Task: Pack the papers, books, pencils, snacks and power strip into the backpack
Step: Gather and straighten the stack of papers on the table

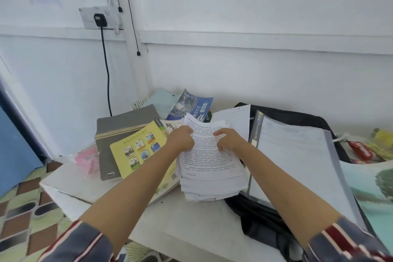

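Blue panel (pixel 14 144) fills the far left edge, above a floor of patterned tiles (pixel 25 215). High on the white wall a black plug (pixel 99 19) sits in a socket, and its dark cable (pixel 107 74) drops behind the white worktop (pixel 191 219).

A crumpled pink sheet (pixel 87 160) lies at the worktop's left end. Just beside it is a grey notebook (pixel 119 132), with a yellow book (pixel 139 149) lying tilted over its right part. Behind these, against the wall, a pale blue folder (pixel 161 100) and a blue book (pixel 194 106) lean on each other.

The left hand (pixel 181 139) has its fingers curled round the left edge of the top sheets of the stack of papers (pixel 210 166). This stack of printed pages rests on the worktop, overlapping the yellow book's right side. The right hand (pixel 229 140) pinches the same top sheets from the right, thumb on the print, fingers folded under. The far ends of those sheets are lifted and bent.

A lined sheet (pixel 237 120) shows just behind the right hand. Right of the stack, a clear file (pixel 297 155) full of white pages lies on the black backpack (pixel 259 215), which lies flat on the worktop. Beyond its far right edge are the snacks, a red wrapper (pixel 361 151) and yellow wrappers (pixel 382 139). A printed picture of a tree (pixel 374 187) lies at the right edge. Striped sleeves (pixel 80 244) cover both upper arms.
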